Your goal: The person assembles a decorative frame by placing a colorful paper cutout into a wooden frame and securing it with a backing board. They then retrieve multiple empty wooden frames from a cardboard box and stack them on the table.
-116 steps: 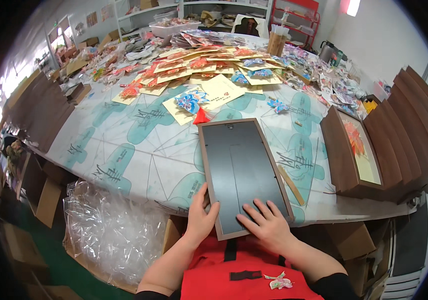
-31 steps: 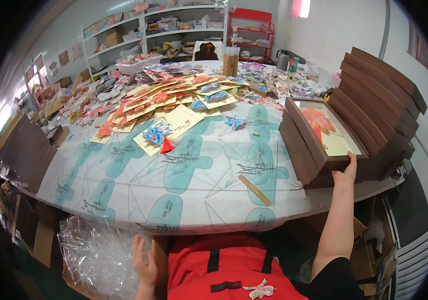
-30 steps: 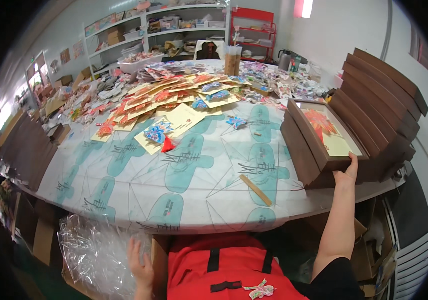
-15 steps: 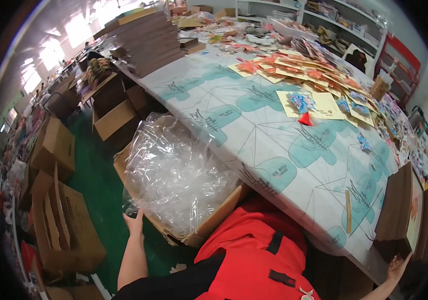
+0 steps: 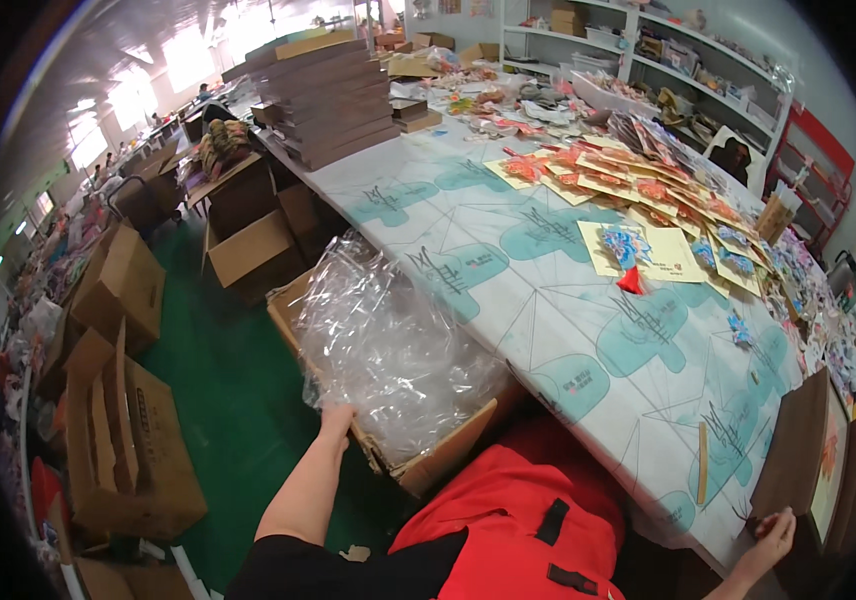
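A cardboard box [image 5: 456, 442] stands at the table's near left edge, filled with crumpled clear plastic bags [image 5: 388, 350]. At its left side my left hand [image 5: 336, 417] is closed on the loose edge of a plastic bag, with the fingertips partly hidden. Far to the right, my right hand [image 5: 774, 534] is by the near corner of a stack of brown flat boxes [image 5: 790, 455]. Its fingers are curled together, and whatever they hold is too small to make out. A yellow card with a blue flower ornament [image 5: 623, 245] and a red tassel [image 5: 630, 281] lies on the table.
The table [image 5: 548, 330] has a patterned covering with a wooden strip [image 5: 702, 462] on it. Overlapping yellow cards [image 5: 638, 185] lie at the back right, and brown boxes [image 5: 328, 100] are piled at the far left. Open cartons [image 5: 138, 440] stand on the green floor.
My left hand has moved right against the box, pushing the overhanging plastic inward. My right hand has drawn left from the brown box corner, its fingers more curled. The whole view has shifted slightly.
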Demonstrator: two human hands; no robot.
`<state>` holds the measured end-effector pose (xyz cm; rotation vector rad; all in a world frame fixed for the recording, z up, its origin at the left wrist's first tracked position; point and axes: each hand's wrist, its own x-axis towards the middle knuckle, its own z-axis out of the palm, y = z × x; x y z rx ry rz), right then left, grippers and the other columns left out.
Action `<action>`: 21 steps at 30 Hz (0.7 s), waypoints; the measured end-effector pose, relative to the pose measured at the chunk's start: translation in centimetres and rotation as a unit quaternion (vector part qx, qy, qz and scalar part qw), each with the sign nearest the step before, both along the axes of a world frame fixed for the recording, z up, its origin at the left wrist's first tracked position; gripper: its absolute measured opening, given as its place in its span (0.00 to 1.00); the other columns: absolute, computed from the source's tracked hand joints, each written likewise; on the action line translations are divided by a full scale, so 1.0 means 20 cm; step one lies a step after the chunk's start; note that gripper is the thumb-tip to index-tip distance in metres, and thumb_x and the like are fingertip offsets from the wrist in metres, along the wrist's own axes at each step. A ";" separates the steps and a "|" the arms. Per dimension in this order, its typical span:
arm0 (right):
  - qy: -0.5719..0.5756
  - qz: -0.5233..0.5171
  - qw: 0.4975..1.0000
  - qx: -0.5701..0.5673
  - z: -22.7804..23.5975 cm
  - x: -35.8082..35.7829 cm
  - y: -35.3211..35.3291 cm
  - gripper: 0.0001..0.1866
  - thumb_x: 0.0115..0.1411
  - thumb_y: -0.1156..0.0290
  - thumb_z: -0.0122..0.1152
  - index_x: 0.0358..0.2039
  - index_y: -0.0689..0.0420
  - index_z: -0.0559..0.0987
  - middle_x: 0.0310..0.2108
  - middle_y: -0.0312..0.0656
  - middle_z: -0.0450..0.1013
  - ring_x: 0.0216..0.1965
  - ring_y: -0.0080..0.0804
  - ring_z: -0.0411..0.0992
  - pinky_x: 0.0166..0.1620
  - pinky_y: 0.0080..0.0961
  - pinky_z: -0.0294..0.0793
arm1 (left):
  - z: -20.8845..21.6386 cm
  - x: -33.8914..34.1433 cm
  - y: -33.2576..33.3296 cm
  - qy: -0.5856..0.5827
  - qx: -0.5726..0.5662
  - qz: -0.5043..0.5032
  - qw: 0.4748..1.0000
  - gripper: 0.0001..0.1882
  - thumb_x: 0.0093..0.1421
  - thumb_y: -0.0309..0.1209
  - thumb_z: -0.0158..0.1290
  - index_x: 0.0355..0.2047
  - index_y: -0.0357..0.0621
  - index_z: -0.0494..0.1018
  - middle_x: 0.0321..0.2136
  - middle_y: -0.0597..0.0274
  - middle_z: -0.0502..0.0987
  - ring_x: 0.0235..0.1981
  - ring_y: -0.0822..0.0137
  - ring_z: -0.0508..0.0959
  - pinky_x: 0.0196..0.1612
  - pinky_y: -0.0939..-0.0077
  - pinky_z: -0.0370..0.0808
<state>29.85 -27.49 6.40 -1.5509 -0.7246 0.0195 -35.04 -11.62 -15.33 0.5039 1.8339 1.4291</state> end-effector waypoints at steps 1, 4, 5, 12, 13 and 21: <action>-0.018 0.056 0.998 -0.031 -0.04 -0.03 0.08 0.16 0.64 0.66 0.45 0.19 0.55 0.65 0.16 0.29 0.57 0.18 0.14 0.54 0.22 0.13 0.53 | 0.00 0.01 0.05 -0.004 -0.014 -0.013 1.000 0.28 0.38 0.19 0.48 0.46 0.35 0.64 0.39 0.53 0.69 0.40 0.58 0.70 0.39 0.67 0.68; -0.041 0.181 0.979 -0.079 -0.12 -0.29 0.36 0.12 0.62 0.74 0.46 0.20 0.58 0.66 0.16 0.32 0.61 0.17 0.15 0.58 0.20 0.14 0.58 | -0.04 0.02 0.22 0.033 -0.052 -0.023 0.998 0.32 0.38 0.21 0.49 0.49 0.34 0.63 0.46 0.50 0.69 0.47 0.56 0.69 0.46 0.69 0.66; -0.014 0.261 0.959 -0.112 -0.15 -0.33 0.44 0.11 0.62 0.73 0.46 0.22 0.59 0.69 0.18 0.32 0.63 0.19 0.15 0.61 0.22 0.13 0.60 | -0.05 0.01 0.27 0.057 -0.053 -0.030 0.996 0.34 0.39 0.22 0.50 0.52 0.34 0.61 0.48 0.49 0.68 0.49 0.54 0.68 0.48 0.70 0.66; -0.272 0.376 0.870 -0.165 -0.30 -0.65 0.82 0.11 0.45 0.78 0.57 0.33 0.62 0.73 0.34 0.50 0.71 0.37 0.44 0.70 0.41 0.33 0.69 | 0.40 0.23 0.77 0.521 -0.143 -0.143 0.830 0.50 0.46 0.40 0.56 0.64 0.45 0.40 0.59 0.45 0.57 0.62 0.46 0.52 0.63 0.58 0.46; -0.308 0.397 0.849 -0.166 -0.33 -0.66 0.85 0.15 0.43 0.77 0.58 0.36 0.61 0.73 0.39 0.52 0.70 0.41 0.49 0.69 0.45 0.37 0.68 | 0.09 0.15 0.88 0.533 -0.150 -0.192 0.811 0.47 0.46 0.40 0.55 0.63 0.47 0.44 0.59 0.46 0.57 0.62 0.48 0.53 0.63 0.58 0.48; -0.335 0.430 0.801 -0.248 -0.30 -0.68 0.97 0.15 0.47 0.79 0.58 0.38 0.60 0.76 0.41 0.48 0.73 0.42 0.51 0.70 0.46 0.40 0.67 | -0.56 0.56 1.18 0.512 -0.309 -0.584 0.549 0.38 0.47 0.37 0.53 0.58 0.47 0.52 0.56 0.46 0.61 0.58 0.50 0.59 0.60 0.60 0.54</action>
